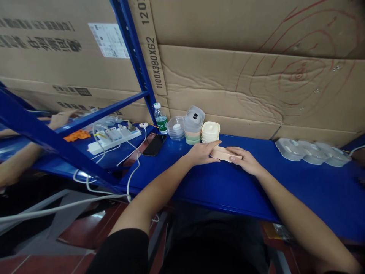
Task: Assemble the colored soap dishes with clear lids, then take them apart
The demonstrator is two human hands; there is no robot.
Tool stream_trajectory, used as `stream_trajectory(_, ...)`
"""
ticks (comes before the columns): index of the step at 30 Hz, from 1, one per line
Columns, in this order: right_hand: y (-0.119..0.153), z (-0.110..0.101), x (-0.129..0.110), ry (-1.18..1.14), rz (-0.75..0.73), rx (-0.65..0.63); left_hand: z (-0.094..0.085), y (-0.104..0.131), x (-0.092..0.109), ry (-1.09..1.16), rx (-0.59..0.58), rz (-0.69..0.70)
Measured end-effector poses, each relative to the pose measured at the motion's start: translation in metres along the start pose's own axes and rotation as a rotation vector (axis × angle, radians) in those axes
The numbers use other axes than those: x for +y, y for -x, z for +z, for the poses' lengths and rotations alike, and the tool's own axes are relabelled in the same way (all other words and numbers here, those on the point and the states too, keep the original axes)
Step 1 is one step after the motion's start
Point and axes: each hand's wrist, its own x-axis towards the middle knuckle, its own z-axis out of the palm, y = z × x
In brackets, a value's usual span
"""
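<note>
Hands point(201, 153) — peach container point(223, 154) between them.

A pale peach container point(222, 154), low and oblong, is held lengthwise between the left hand point(203, 153) and right hand point(245, 160), above the blue bench point(219, 190).

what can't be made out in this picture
All in the head view:
- Both ends of the pink tub: partly covered by the left hand and right hand.
- Small print on the bottle: too small to read.
- Most of the other person: cut off by the left edge.
- Some printing on the left cardboard: blurred.
- Where the right-hand cable leads: cut off by the right edge.
</note>
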Motion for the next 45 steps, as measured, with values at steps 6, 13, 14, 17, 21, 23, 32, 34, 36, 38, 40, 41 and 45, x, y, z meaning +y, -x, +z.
stream_trajectory(6, -0.001, 0.005, 0.003, 0.009, -0.002, -0.028, -0.007, -0.002, 0.008, 0.016, -0.079, -0.116)
stream_trajectory(13, -0.001, 0.005, 0.0, 0.0, 0.061, -0.051, -0.01, -0.005, 0.012, 0.007, -0.193, -0.148)
stream_trajectory(14, -0.001, 0.006, 0.001, -0.013, 0.069, -0.041, -0.01, -0.005, 0.011, 0.003, -0.193, -0.131)
stream_trajectory(17, -0.003, 0.006, 0.003, -0.088, 0.112, 0.0, -0.012, -0.004, 0.009, -0.006, -0.146, -0.073)
stream_trajectory(21, -0.004, 0.001, 0.002, -0.193, 0.148, 0.082, -0.013, -0.005, 0.005, -0.017, -0.024, -0.019)
stream_trajectory(23, -0.004, -0.003, -0.002, -0.191, 0.106, 0.135, -0.013, -0.005, 0.002, -0.003, 0.04, -0.047)
stream_trajectory(32, -0.006, -0.002, -0.016, -0.184, 0.106, 0.444, -0.003, -0.004, 0.002, 0.173, 0.246, -0.153)
stream_trajectory(34, -0.007, -0.003, -0.014, -0.264, 0.164, 0.51, -0.006, -0.004, 0.008, 0.125, 0.232, -0.029)
stream_trajectory(36, -0.008, -0.004, -0.013, -0.382, 0.225, 0.53, -0.01, -0.006, 0.014, 0.058, 0.193, 0.113)
stream_trajectory(38, -0.009, -0.006, -0.012, -0.48, 0.268, 0.52, -0.013, -0.008, 0.018, -0.002, 0.145, 0.203)
stream_trajectory(40, -0.01, -0.007, -0.01, -0.538, 0.268, 0.49, -0.015, -0.01, 0.016, -0.042, 0.123, 0.204)
stream_trajectory(41, -0.01, -0.008, -0.009, -0.55, 0.251, 0.469, -0.015, -0.011, 0.013, -0.057, 0.135, 0.177)
stream_trajectory(45, -0.009, -0.007, -0.005, -0.408, 0.15, 0.365, -0.019, -0.011, -0.007, -0.107, 0.352, -0.072)
